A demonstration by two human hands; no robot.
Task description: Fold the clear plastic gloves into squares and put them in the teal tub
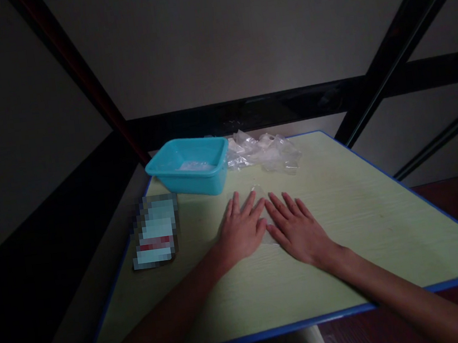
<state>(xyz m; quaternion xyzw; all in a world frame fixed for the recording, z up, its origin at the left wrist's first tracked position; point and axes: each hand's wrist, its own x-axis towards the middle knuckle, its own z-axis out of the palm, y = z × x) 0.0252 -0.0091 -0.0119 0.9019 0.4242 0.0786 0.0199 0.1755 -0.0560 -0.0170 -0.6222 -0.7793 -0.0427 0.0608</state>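
Note:
A small clear plastic bag (268, 238) lies flat on the table, mostly covered by my hands. My left hand (243, 230) rests palm down on its left side, fingers stretched out and pointing away from me. On the other side, my right hand (297, 227) also lies flat with spread fingers, its thumb close to the left one. Neither hand grips anything. Between and above the fingertips, only slivers of the clear plastic show.
A turquoise plastic basin (197, 183) stands at the back left, with something whitish and clear inside. Beside it lies a heap of crumpled clear plastic bags (268, 152). A phone (155, 232), blurred out, lies near the left edge of the blue-rimmed table (370, 220). A wall rises behind.

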